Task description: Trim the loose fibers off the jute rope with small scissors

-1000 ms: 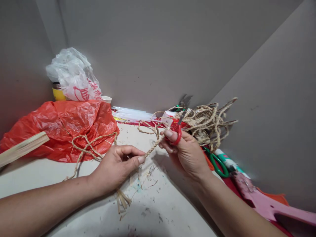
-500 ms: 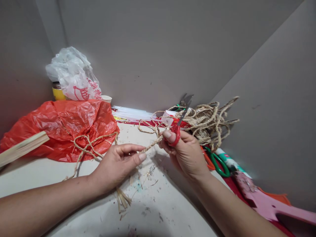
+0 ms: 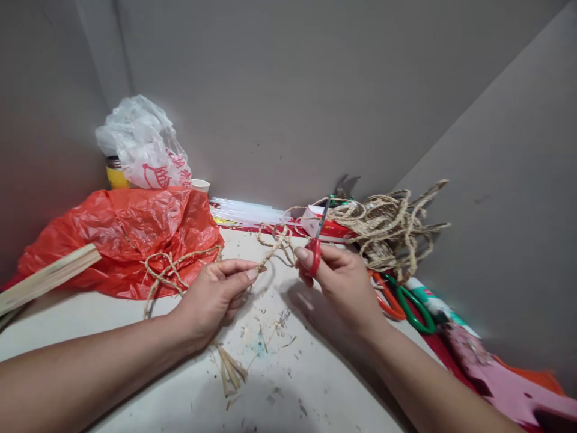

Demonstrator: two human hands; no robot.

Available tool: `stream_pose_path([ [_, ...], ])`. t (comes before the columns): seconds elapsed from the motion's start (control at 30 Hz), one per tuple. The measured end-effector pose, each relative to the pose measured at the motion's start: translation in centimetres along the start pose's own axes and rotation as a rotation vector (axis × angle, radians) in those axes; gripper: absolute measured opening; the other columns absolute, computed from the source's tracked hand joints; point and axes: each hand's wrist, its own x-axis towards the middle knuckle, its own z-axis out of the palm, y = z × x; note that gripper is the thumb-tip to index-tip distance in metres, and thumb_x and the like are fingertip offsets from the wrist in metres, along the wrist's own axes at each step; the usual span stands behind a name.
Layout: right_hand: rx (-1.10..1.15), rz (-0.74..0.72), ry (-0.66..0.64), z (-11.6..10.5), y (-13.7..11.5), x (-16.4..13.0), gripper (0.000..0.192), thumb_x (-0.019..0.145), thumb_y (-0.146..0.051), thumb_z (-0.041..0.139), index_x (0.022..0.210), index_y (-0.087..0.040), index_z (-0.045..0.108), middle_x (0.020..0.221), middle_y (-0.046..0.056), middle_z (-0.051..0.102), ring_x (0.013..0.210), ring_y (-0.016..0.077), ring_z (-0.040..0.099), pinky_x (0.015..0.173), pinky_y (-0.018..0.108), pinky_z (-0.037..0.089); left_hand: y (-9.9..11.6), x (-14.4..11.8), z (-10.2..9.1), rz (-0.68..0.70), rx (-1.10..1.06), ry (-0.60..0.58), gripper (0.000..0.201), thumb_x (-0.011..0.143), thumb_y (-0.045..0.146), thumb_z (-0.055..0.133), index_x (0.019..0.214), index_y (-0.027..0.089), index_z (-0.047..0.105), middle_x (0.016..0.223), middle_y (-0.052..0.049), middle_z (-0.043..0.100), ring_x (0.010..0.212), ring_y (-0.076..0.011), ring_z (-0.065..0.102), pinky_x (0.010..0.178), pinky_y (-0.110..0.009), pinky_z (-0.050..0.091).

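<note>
Between thumb and fingers, my left hand (image 3: 220,294) pinches a braided straw cord (image 3: 273,249) above the white tabletop (image 3: 270,397). The cord runs up and to the right from the fingertips into loose loops. My right hand (image 3: 340,279) is closed around red-handled scissors (image 3: 314,252), whose blades point upward. Its fingertips are near the cord's loops but apart from the left hand. Another length of cord (image 3: 164,273) lies looped left of my left hand, partly over a red plastic bag (image 3: 112,222). Frayed straw ends (image 3: 232,367) show below the left wrist.
A heap of straw rope (image 3: 392,222) lies at the back right, beside pliers (image 3: 345,186). Green-handled scissors (image 3: 417,310) and a pink glue gun (image 3: 509,379) line the right side. Glue sticks (image 3: 252,211) lie at the back; a wooden strip (image 3: 49,276) is at left.
My right hand has let go of the cord and turned the scissors more upright. The left hand still pinches the cord, which now hangs looser. The view has shifted slightly.
</note>
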Motion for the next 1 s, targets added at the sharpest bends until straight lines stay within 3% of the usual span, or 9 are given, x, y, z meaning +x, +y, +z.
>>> stream_pose_path([
  [0.13,-0.404,-0.312,-0.184,-0.1,-0.4,-0.5,0.032,0.075,-0.031,0.056,0.050,-0.019,0.041,0.047,-0.005,0.037,0.046,0.0084,0.033,0.047,0.024,0.026,0.3,0.2,-0.4,0.015,-0.058,0.029,0.015,0.076,0.030,0.064,0.084,0.018,0.058,0.046,0.012,0.019,0.040,-0.0040,0.010,0.039,-0.020,0.007],
  [0.23,-0.773,-0.489,-0.250,-0.1,-0.2,-0.6,0.026,0.071,-0.030,0.056,0.051,-0.019,0.042,0.046,-0.004,0.041,0.047,0.0096,0.035,0.052,0.025,0.026,0.4,0.3,-0.5,0.044,-0.057,0.039,0.015,0.077,0.029,0.063,0.085,0.018,0.057,0.046,0.012,0.017,0.040,-0.0042,0.010,0.039,-0.020,0.007],
  [0.33,-1.007,-0.540,-0.249,-0.1,-0.2,-0.6,0.023,0.070,-0.034,0.055,0.054,-0.019,0.048,0.048,-0.001,0.049,0.049,0.0119,0.041,0.056,0.027,0.027,0.3,0.3,-0.6,0.062,-0.049,0.048,0.014,0.077,0.028,0.063,0.086,0.018,0.057,0.045,0.012,0.018,0.040,-0.0044,0.010,0.039,-0.020,0.009],
  [0.5,-1.124,-0.639,-0.247,-0.2,-0.4,-0.8,0.024,0.074,-0.037,0.053,0.060,-0.018,0.056,0.052,0.001,0.057,0.051,0.0142,0.048,0.060,0.029,0.029,0.0,0.3,-0.7,0.084,-0.022,0.058,0.014,0.077,0.029,0.063,0.083,0.019,0.057,0.045,0.011,0.021,0.040,-0.0046,0.014,0.039,-0.020,0.011],
  [0.73,-1.097,-0.661,-0.287,-0.3,-0.3,-0.7,0.029,0.083,-0.028,0.046,0.056,-0.018,0.054,0.051,0.000,0.056,0.047,0.0108,0.043,0.059,0.028,0.027,0.2,0.5,-0.6,0.090,-0.040,0.072,0.013,0.076,0.028,0.063,0.080,0.017,0.058,0.048,0.010,0.020,0.042,-0.0043,0.014,0.039,-0.019,0.010],
  [0.87,-0.996,-0.508,-0.238,-0.3,0.2,-0.4,0.029,0.080,-0.030,0.048,0.053,-0.019,0.051,0.047,-0.002,0.052,0.047,0.0105,0.041,0.053,0.026,0.024,0.6,0.4,-0.6,0.072,-0.068,0.067,0.011,0.078,0.024,0.059,0.084,0.015,0.059,0.053,0.008,0.029,0.043,-0.0031,0.013,0.040,-0.019,0.008],
  [1.0,-0.927,-0.362,-0.257,-0.1,0.9,-0.3,0.028,0.078,-0.029,0.048,0.051,-0.019,0.049,0.047,-0.002,0.051,0.045,0.0097,0.040,0.050,0.026,0.022,0.5,0.5,-0.6,0.092,-0.085,0.082,0.027,0.074,0.016,0.059,0.101,0.015,0.059,0.053,0.009,0.030,0.043,-0.0032,0.016,0.040,-0.018,0.011],
])
